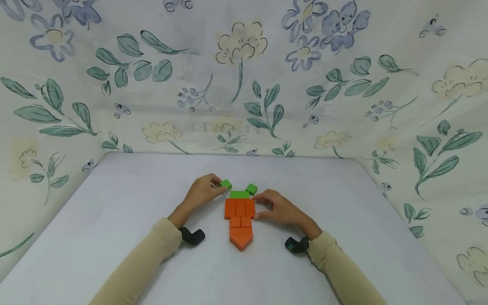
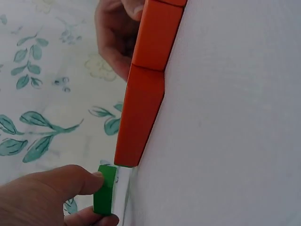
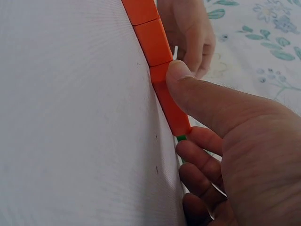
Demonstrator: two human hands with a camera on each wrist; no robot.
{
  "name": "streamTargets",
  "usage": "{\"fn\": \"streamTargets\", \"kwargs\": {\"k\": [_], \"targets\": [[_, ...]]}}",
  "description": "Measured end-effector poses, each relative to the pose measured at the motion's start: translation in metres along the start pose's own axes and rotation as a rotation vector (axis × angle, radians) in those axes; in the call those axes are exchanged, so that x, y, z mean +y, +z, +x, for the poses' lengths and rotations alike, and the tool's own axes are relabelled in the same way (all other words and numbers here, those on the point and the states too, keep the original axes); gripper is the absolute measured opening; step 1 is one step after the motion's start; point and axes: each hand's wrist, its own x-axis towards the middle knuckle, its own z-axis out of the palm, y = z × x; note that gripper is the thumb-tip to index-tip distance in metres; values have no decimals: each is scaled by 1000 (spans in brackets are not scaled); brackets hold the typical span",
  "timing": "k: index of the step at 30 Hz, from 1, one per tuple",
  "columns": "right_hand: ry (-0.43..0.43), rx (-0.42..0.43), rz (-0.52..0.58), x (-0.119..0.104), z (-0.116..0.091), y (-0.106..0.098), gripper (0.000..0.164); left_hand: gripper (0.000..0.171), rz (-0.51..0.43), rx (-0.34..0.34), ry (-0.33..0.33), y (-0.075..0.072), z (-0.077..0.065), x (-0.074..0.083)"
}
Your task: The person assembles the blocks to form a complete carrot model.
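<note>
In the head view my left hand (image 1: 203, 189) pinches a small green block (image 1: 226, 184) between thumb and fingers, just off the upper left of a block figure. The left wrist view shows the thumb on that green block (image 2: 105, 189). My right hand (image 1: 280, 207) is at the figure's right side; its thumb and index finger hold the outer orange block (image 1: 249, 208) at its near and far ends. A green strip (image 1: 239, 194) lies against the top of the orange part. Another small green block (image 1: 251, 189) sits turned at its upper right corner.
Below the wide orange row lie two small orange blocks (image 1: 240, 222) and a pointed orange piece (image 1: 241, 238). Everything lies on a white table (image 1: 152, 178) enclosed by flower-patterned cloth (image 1: 213, 140). Dark wrist cameras (image 1: 193, 236) stick out from both sleeves.
</note>
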Motion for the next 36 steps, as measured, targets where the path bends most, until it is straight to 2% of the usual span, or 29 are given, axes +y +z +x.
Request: {"fn": "streamTargets", "kwargs": {"k": [5, 15, 27, 36], "targets": [[10, -4, 1, 0, 1, 1, 55, 33, 13, 3, 49, 4, 0, -5], [16, -5, 2, -1, 3, -1, 54, 35, 60, 6, 76, 7, -1, -4], [12, 0, -6, 1, 0, 2, 55, 38, 116, -24, 32, 10, -3, -5], [5, 0, 0, 0, 1, 1, 55, 38, 116, -28, 50, 7, -4, -3]]}}
